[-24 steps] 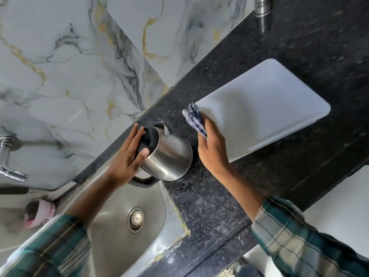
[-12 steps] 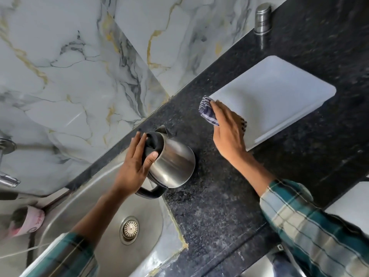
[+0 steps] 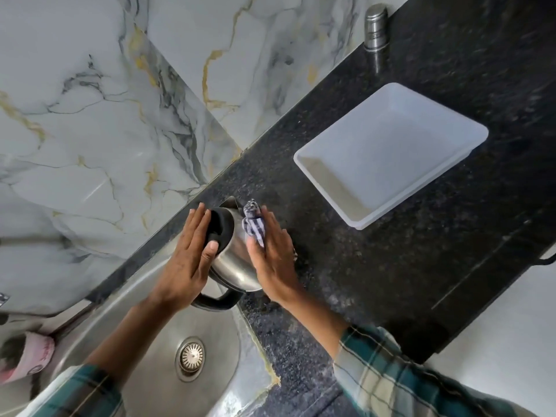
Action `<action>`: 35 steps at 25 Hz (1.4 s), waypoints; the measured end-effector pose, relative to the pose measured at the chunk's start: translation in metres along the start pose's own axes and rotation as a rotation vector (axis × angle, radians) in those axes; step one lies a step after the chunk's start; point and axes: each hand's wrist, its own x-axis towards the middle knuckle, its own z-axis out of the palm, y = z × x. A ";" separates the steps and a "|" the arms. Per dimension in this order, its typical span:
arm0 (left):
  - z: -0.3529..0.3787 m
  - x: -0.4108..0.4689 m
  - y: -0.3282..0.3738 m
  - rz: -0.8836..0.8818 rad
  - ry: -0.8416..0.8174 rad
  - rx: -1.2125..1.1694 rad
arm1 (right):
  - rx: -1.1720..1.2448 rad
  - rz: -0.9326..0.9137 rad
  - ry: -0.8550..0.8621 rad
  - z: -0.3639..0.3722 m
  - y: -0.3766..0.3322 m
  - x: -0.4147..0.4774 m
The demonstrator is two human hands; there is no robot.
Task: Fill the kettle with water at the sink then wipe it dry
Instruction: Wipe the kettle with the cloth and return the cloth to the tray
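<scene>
The steel kettle (image 3: 233, 261) with a black lid and black handle stands on the dark counter at the sink's edge. My left hand (image 3: 188, 257) lies on its lid and left side, thumb on the lid, holding it steady. My right hand (image 3: 272, 257) presses a blue-and-white checked cloth (image 3: 254, 224) against the kettle's right side, near the spout. The steel sink (image 3: 144, 350) with its round drain lies below left of the kettle.
A white plastic tray (image 3: 331, 191) sits on the black granite counter (image 3: 391, 281) to the right. A steel canister (image 3: 376, 24) stands by the marble wall at the top. A pink item (image 3: 30, 356) lies at the sink's left. The counter's front edge runs lower right.
My right hand lifted the checked cloth from the white tray and brought it left onto the kettle's side. My left hand stayed on the kettle lid.
</scene>
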 end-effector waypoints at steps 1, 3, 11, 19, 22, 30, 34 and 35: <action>0.000 0.000 0.000 0.003 0.001 0.001 | 0.063 0.117 -0.009 -0.007 0.007 0.012; -0.001 -0.001 0.003 0.008 0.014 -0.007 | 0.156 0.280 -0.011 -0.018 0.016 0.030; 0.004 -0.001 -0.005 -0.001 0.064 -0.141 | -0.242 -0.194 0.137 0.041 0.004 -0.043; 0.002 -0.001 -0.019 0.028 0.048 -0.093 | -0.564 -0.462 0.008 0.065 0.040 -0.081; -0.008 0.001 -0.012 0.066 0.032 -0.053 | -0.248 -0.267 0.217 0.060 0.017 -0.038; -0.018 0.012 -0.025 0.242 -0.121 0.161 | 0.076 0.202 0.056 0.005 0.039 0.031; -0.053 0.040 -0.049 0.459 -0.244 0.504 | -0.032 0.047 0.170 0.046 0.028 -0.032; -0.053 0.041 -0.049 0.412 -0.252 0.512 | -0.036 0.039 0.190 0.054 0.025 -0.041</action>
